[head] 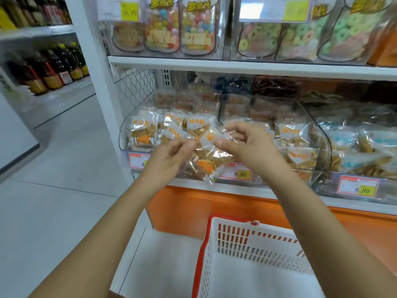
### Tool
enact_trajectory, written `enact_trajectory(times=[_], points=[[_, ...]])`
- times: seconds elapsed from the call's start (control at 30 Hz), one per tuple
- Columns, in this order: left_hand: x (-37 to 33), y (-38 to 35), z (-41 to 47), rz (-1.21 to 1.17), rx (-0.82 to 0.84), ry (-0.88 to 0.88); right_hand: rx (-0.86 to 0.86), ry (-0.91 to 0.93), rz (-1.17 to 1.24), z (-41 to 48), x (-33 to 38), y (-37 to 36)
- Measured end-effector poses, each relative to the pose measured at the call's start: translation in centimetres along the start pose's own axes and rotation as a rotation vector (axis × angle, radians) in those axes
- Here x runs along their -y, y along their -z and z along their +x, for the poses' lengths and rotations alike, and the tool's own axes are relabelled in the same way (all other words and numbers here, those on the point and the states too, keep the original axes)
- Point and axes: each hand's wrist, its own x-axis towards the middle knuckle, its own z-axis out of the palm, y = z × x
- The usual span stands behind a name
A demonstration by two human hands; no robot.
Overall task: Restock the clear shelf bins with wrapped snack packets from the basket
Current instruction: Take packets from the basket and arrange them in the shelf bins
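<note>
Head view, snack aisle: both my grips meet on one packet (pixel 207 157), a clear wrapper with a white label and orange print. I hold it up in front of the leftmost clear bin (pixel 123 134) on the lower shelf (pixel 236 188). The left grip (pixel 169 160) has its fingers curled, thumb and fingertips pinching the packet's left edge. The right grip (pixel 251 147) pinches the top corner beside the label, its other fingers bent. The packet hangs tilted between them, its lower end over a price tag (pixel 236 174) on the bin front. I cannot tell whether it touches the bin.

That bin is heaped with like packets. A bin further right holds blue-labelled packs (pixel 365 143).

Below, a white basket (pixel 236 239) with a red rim sits near the orange base panel (pixel 182 207), under my forearms.

On the shelf above stand clear bins of bright ring sweets (pixel 300 39). Far left, blurred, dark bottles (pixel 53 67) line another rack.
</note>
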Motion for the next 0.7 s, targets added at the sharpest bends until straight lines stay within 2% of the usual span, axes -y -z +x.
enact_trajectory(times=[0.07,0.13,0.2,0.27,0.37,0.47,0.7], points=[[1.5,0.7,1.9,0.255,-0.086,-0.117,-0.115,0.080,-0.072,2.5,1.3,-0.3],[3.4,1.1,4.0,0.537,-0.103,-0.211,-0.083,0.132,-0.241,4.7,2.3,-0.9],[4.6,1.3,5.6,0.669,-0.120,-0.265,-0.018,0.157,-0.363,6.7,2.6,-1.7],[4.5,1.8,6.8,0.717,-0.155,-0.293,0.042,0.158,-0.471,8.3,2.7,-2.4],[4.5,2.6,8.3,0.804,-0.115,-0.300,0.121,0.108,-0.600,10.1,2.5,-3.1],[4.9,3.0,9.1,0.762,-0.099,-0.246,0.195,0.063,-0.672,11.2,2.9,-3.1],[4.4,2.8,10.1,0.715,-0.450,-0.182,0.281,0.105,-0.792,12.6,4.1,-1.9]])
